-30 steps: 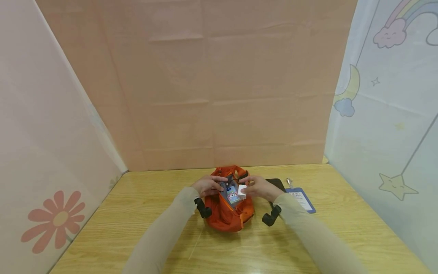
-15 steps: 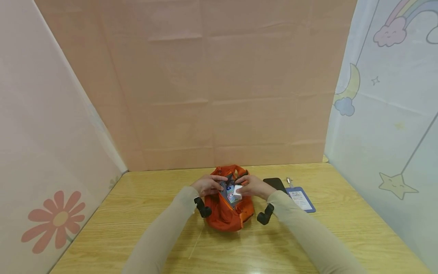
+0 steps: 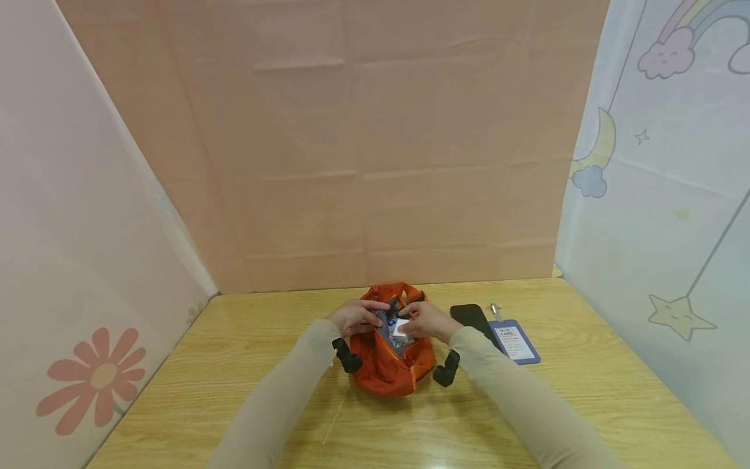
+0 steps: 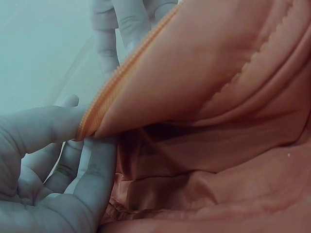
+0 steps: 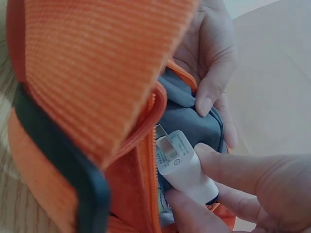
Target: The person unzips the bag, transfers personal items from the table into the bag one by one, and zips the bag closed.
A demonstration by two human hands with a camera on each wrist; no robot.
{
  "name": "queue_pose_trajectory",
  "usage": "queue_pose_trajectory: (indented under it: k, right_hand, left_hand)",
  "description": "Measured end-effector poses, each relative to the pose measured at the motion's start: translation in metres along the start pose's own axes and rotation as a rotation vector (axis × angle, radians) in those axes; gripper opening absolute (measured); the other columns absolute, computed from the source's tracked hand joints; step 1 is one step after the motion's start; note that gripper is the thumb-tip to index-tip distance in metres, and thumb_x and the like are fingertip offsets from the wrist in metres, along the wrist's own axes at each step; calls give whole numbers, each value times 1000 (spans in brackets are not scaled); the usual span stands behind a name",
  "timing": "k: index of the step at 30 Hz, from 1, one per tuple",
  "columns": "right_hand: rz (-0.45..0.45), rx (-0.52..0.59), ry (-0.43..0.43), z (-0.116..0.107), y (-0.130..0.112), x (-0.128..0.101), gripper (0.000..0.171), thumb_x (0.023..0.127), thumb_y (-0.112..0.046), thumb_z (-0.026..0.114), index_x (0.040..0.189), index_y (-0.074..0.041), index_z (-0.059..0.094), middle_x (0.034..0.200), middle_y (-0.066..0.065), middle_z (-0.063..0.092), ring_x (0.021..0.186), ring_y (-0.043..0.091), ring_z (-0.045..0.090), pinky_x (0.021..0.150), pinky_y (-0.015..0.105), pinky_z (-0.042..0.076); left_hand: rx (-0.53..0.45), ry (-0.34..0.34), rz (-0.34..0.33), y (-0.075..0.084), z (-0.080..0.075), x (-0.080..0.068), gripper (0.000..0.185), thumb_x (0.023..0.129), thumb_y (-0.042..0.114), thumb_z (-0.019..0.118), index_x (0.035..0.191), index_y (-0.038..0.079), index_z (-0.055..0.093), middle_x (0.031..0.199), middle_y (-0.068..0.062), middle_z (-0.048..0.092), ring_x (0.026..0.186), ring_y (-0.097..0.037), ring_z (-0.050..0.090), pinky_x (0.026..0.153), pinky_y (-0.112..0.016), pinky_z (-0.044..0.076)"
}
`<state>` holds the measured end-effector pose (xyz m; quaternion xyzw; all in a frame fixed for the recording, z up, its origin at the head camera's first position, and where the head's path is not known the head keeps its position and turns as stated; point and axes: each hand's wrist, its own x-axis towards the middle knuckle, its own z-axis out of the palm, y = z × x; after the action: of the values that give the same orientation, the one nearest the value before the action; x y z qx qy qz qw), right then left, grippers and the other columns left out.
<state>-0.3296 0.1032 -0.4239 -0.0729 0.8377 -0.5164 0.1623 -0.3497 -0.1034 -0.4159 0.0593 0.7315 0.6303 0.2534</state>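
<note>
A: What is the right hand [image 3: 430, 322] doing?
B: Its fingers [image 5: 233, 172] pinch a white charger [image 5: 182, 166] and hold it in the mouth of the orange bag [image 3: 391, 365], which sits on the worktop [image 3: 234, 384].
A: And the left hand [image 3: 354, 318]?
B: Its fingers [image 4: 97, 165] curl round the bag's zipper edge [image 4: 116, 85], gripping it and holding the opening wide.
A: Anything nearby?
B: A black phone [image 3: 471, 315] and a blue badge [image 3: 515, 342] lie just right of the bag.
</note>
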Motion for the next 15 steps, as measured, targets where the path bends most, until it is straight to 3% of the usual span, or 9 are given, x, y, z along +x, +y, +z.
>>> queue_pose_trajectory:
  k: [15]
  right_hand:
    - [23, -53, 46, 9, -11, -3, 40, 83, -6, 75, 120, 4, 62, 100, 15, 62, 76, 17, 65, 72, 31, 57]
  left_hand:
    - [-17, 12, -4, -1, 0, 2, 46, 85, -10, 62, 129, 4, 63, 123, -14, 62, 81, -14, 63, 75, -27, 54]
